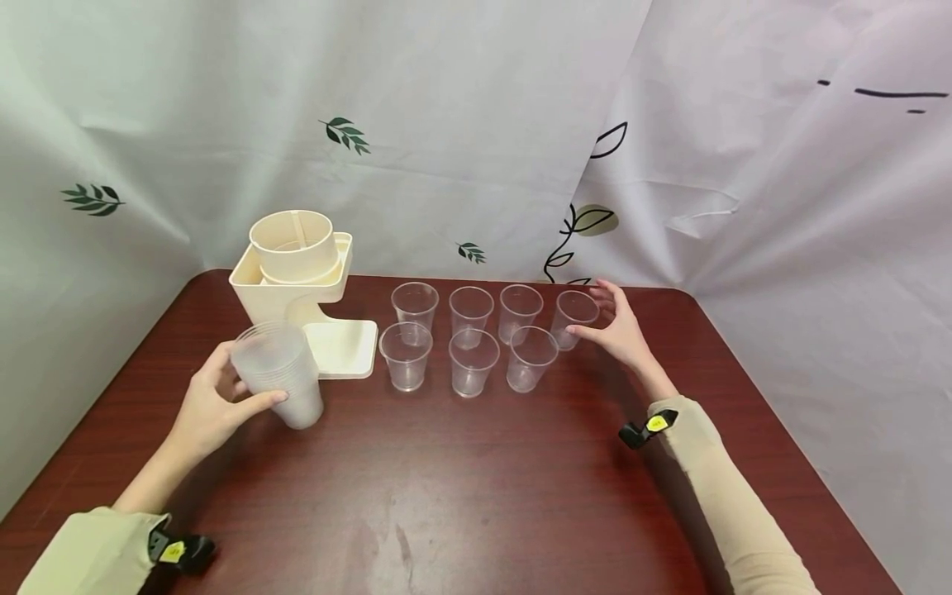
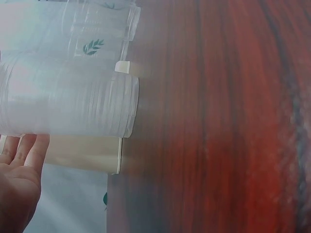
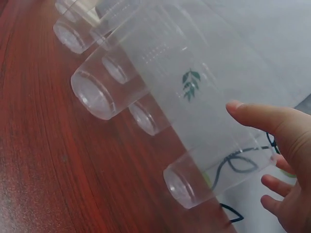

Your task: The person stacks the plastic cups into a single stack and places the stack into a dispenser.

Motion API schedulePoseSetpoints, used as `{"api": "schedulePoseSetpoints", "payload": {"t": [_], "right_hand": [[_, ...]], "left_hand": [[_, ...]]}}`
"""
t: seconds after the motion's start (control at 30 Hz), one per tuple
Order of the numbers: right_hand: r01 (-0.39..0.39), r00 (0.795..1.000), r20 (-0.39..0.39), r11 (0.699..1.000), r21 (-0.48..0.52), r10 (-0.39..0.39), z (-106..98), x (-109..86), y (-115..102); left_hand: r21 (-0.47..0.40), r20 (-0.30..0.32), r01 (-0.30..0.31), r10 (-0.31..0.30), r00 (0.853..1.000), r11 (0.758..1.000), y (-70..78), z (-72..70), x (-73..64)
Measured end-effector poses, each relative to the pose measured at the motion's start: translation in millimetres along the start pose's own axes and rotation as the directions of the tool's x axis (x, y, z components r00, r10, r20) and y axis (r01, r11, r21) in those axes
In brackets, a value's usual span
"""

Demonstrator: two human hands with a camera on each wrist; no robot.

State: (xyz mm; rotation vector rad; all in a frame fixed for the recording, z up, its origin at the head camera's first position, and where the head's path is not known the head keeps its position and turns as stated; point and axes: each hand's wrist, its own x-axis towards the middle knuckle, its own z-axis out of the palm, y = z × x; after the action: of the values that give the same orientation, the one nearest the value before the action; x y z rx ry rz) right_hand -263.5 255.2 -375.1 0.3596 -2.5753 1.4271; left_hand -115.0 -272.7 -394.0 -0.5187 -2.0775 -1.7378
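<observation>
On the left, my left hand grips a tall stack of nested clear plastic cups, thumb on the near side and fingers curled behind. In the left wrist view the stack has its many rims lined up, with fingertips against its side. At the right end of the back row, my right hand is spread around a single clear plastic cup. The right wrist view has the thumb apart from that cup, the other fingers near its rim.
Several single clear cups stand upright in two rows on the dark red wooden table. A cream plastic stand with a round holder and a flat base is at the back left. A white patterned curtain hangs behind the table.
</observation>
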Motion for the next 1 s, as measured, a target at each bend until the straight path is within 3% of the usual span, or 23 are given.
{"api": "schedulePoseSetpoints", "payload": {"t": [0.2, 0.63, 0.9, 1.0], "right_hand": [[-0.036, 0.999, 0.008, 0.999, -0.010, 0.037, 5, 3.8, 14], [-0.094, 0.995, 0.027, 0.995, 0.031, 0.093, 12, 5.2, 17], [-0.099, 0.994, 0.040, 0.994, 0.046, 0.097, 18, 7.6, 17], [-0.097, 0.995, 0.045, 0.993, 0.066, 0.094, 18, 3.2, 4]], "left_hand": [[0.006, -0.001, 0.002, -0.002, 1.000, 1.000, -0.4, 0.9, 0.3], [-0.026, 0.008, -0.008, 0.009, 1.000, 1.000, 1.3, 1.3, 1.6], [-0.006, 0.007, -0.005, 0.005, 1.000, 1.000, 1.2, 0.3, 1.3], [-0.008, 0.004, -0.005, 0.005, 1.000, 1.000, 1.1, 0.3, 1.3]]}}
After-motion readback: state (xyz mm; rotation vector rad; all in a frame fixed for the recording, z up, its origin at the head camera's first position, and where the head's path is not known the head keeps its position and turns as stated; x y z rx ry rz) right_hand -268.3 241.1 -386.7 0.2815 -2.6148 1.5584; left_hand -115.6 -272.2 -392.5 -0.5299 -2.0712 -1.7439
